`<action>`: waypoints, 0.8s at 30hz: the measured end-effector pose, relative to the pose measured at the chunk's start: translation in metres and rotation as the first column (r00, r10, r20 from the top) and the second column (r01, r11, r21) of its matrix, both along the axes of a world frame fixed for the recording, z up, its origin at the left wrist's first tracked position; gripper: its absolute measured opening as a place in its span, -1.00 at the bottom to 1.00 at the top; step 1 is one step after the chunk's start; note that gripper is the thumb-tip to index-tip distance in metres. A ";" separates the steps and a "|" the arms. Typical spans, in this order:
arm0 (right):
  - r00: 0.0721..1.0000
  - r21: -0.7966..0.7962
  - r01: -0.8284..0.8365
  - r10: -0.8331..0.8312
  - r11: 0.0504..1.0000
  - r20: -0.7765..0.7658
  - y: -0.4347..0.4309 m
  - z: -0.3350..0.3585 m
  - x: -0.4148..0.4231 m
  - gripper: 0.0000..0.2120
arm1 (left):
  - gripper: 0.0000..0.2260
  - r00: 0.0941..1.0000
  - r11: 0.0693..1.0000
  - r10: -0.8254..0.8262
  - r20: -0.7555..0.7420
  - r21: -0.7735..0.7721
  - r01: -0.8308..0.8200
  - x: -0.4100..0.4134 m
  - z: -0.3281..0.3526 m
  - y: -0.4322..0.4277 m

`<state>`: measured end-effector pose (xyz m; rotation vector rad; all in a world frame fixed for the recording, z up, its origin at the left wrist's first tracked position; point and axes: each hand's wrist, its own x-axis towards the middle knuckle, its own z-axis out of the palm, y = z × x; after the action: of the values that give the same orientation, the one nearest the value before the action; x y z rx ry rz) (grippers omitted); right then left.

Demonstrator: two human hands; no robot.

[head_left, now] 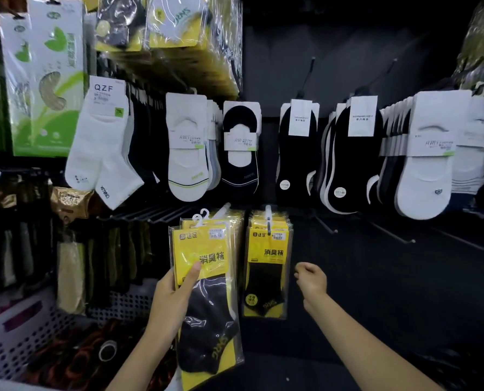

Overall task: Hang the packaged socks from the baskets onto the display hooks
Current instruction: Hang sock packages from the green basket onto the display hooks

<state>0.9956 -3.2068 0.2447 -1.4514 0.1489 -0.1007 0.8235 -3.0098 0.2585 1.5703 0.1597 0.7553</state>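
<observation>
Sock pack [209,311] upright, hanger topmost, left grip [170,303] holding it, right grip [311,279] curled, empty

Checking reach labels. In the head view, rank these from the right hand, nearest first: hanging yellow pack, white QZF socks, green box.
1. hanging yellow pack, on its hook just left of the right hand
2. white QZF socks, higher up and well to the left
3. green box, upper left, farthest
</observation>
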 end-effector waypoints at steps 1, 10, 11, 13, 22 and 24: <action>1.000 0.008 -0.018 0.018 1.000 0.013 -0.002 0.000 -0.007 -0.90 | -0.87 1.000 1.000 -0.003 0.005 -0.003 0.003 0.000 0.000 -0.001; 0.859 -0.102 -0.397 0.408 0.912 0.309 0.003 0.019 -0.092 -0.85 | -0.66 0.995 0.990 -0.103 -0.005 -0.093 0.102 0.005 -0.005 -0.036; 0.849 -0.115 -0.405 0.419 0.907 0.321 0.003 0.020 -0.097 -0.85 | -0.61 0.994 0.990 -0.104 -0.010 -0.093 0.103 0.006 -0.006 -0.039; 0.839 -0.120 -0.417 0.432 0.901 0.331 0.003 0.022 -0.104 -0.81 | -0.54 0.996 0.991 -0.085 -0.028 -0.109 0.082 0.006 -0.007 -0.046; 0.819 0.023 -0.488 0.449 0.873 0.357 -0.003 0.018 -0.108 -0.65 | -0.57 0.990 0.990 -0.120 -0.067 -0.077 0.115 0.009 -0.013 -0.047; 0.845 0.059 -0.454 0.408 0.889 0.346 -0.005 0.017 -0.105 -0.75 | -0.63 0.990 0.989 -0.136 -0.044 -0.056 0.133 0.009 -0.012 -0.042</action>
<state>0.8907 -3.2118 0.2613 -1.2770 -0.4386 0.0418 0.8325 -3.0520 0.2463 1.5327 0.1063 0.6040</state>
